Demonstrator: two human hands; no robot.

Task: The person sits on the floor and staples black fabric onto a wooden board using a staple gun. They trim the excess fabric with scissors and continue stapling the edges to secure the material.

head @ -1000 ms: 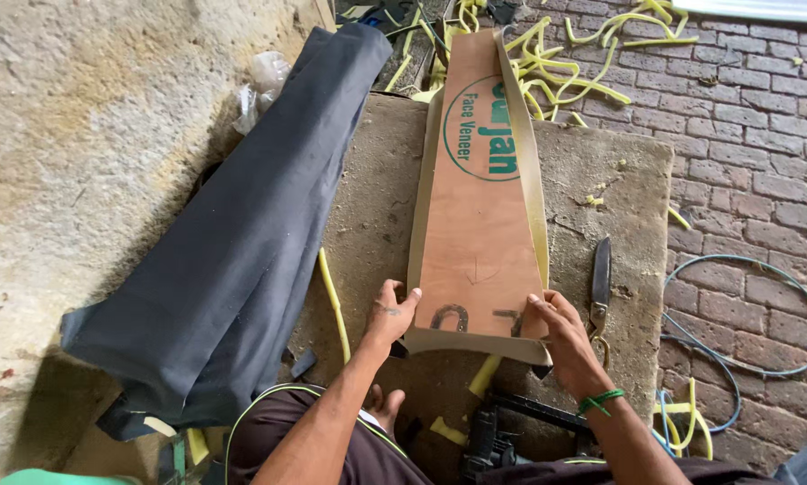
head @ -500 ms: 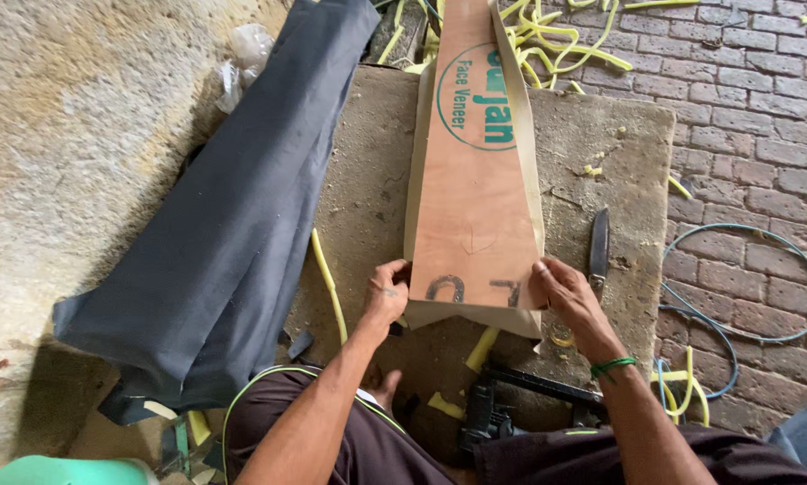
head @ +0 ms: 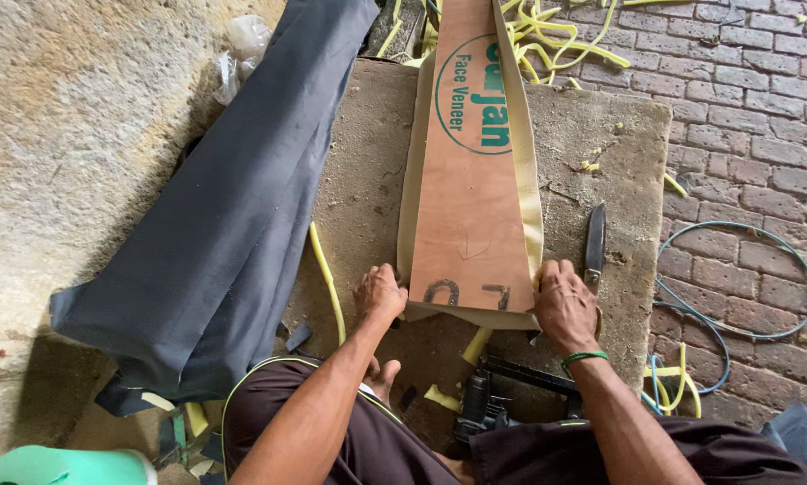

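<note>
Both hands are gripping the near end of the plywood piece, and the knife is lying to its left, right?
Not quite. The head view shows both hands, left and right, on the plywood's near end, but the knife lies to its right.

A long tapered reddish-brown plywood board (head: 471, 207) lay flat on a cream foam sheet (head: 531, 193), narrow strips of which showed along both long edges and the near end. The board bore green printing near its far end and dark marks at the near end. Both rested lengthwise on the dusty grey worktop (head: 623, 153), running away from the person.
</note>
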